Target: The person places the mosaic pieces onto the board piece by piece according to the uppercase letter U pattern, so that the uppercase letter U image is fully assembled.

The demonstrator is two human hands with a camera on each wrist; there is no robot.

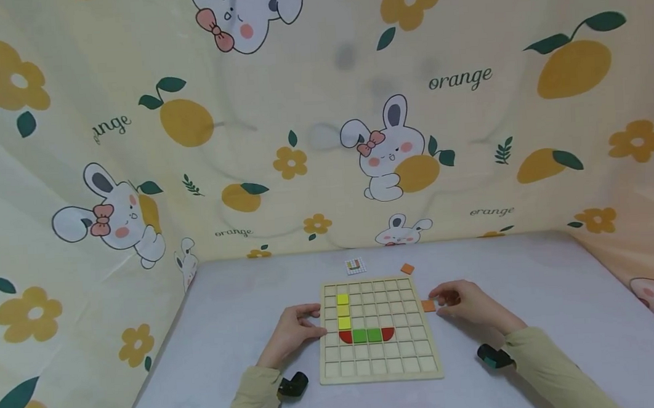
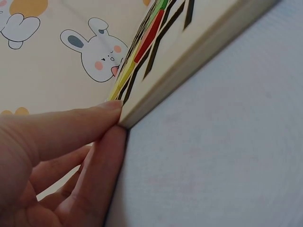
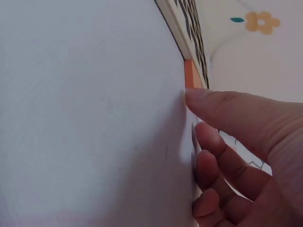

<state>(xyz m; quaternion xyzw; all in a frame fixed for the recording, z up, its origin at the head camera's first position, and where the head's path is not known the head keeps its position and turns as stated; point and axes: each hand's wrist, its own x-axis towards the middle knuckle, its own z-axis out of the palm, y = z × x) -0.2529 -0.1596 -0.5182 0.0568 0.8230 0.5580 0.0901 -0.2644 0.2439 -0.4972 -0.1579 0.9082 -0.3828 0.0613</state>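
Note:
A square wooden grid board (image 1: 379,351) lies flat on the table. In it stand a column of yellow tiles (image 1: 344,322), two green squares (image 1: 360,336) and two rounded red pieces (image 1: 388,334). My left hand (image 1: 292,332) touches the board's left edge, its thumb (image 2: 90,120) resting at the rim in the left wrist view. Beside the board's right edge lies an orange square tile (image 1: 429,306). My right hand (image 1: 468,304) pinches this tile; in the right wrist view the thumb meets the end of the orange tile (image 3: 189,73).
Behind the board lie a small patterned card (image 1: 355,266) and another orange tile (image 1: 407,269). A printed cloth (image 1: 315,192) with rabbits and fruit hangs behind the pale table (image 1: 242,288).

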